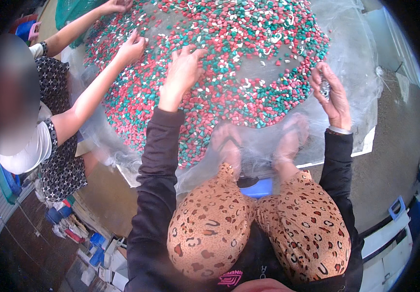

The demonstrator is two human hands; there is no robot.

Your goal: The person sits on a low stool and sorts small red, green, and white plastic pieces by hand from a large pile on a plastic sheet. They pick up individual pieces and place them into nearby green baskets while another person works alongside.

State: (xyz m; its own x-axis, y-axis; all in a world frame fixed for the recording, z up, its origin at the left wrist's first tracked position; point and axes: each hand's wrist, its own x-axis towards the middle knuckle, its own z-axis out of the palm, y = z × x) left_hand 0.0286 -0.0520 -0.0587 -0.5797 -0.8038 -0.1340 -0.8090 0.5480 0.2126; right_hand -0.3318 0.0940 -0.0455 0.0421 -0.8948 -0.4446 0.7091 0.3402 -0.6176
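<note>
A wide spread of small red, green and white pieces (210,104) lies on clear plastic sheeting (351,53). My left hand (184,70) is palm down over the middle of the spread, its bent fingers apart and touching the pieces. No held piece shows there; its fingertips are partly hidden. At the right edge of the spread, my right hand (334,95) is raised with its fingers curled round a small, clear, shiny wad (325,88). What the wad is I cannot make out. White curled strips (274,38) lie among the pieces at the far side.
On the left a person sits with one hand (132,47) over the pieces and the other (116,6) near a green net (71,12). The sheeting partly covers my feet (227,141). Under me is a blue seat (257,188). White containers (387,238) stand at lower right.
</note>
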